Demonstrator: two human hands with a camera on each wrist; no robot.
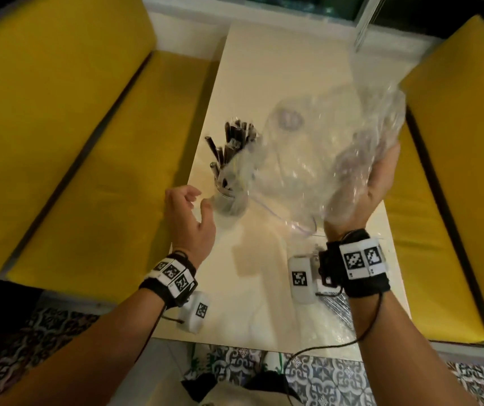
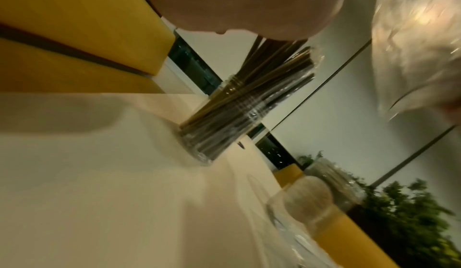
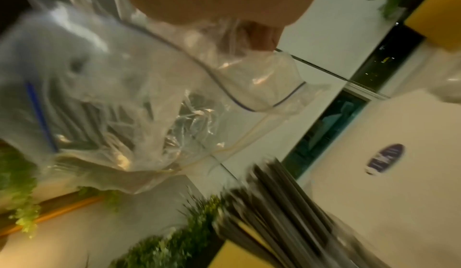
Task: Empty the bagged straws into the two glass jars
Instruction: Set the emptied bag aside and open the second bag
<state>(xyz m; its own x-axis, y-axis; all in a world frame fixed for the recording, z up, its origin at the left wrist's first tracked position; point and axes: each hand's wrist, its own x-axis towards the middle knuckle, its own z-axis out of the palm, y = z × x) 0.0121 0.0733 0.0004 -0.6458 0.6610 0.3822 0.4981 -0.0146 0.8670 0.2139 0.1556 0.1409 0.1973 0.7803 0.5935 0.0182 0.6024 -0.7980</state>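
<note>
Straws [image 1: 233, 142] stand in jar [image 1: 230, 200] near table's [image 1: 278, 68] left edge. Clear bag [image 1: 337, 142] is crumpled in my right hand's [image 1: 381, 183] grip, lifted mid-table. Left hand [image 1: 189, 213] is loose beside jar, holding nothing — I'd steady jar and check bag for leftovers; second jar unclear.

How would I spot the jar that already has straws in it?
Find the pale table between the yellow benches. Near its left edge, just past the left hand, stands a glass jar. Unlike the clear bag beside it, dark straws fan out of its mouth.
</note>
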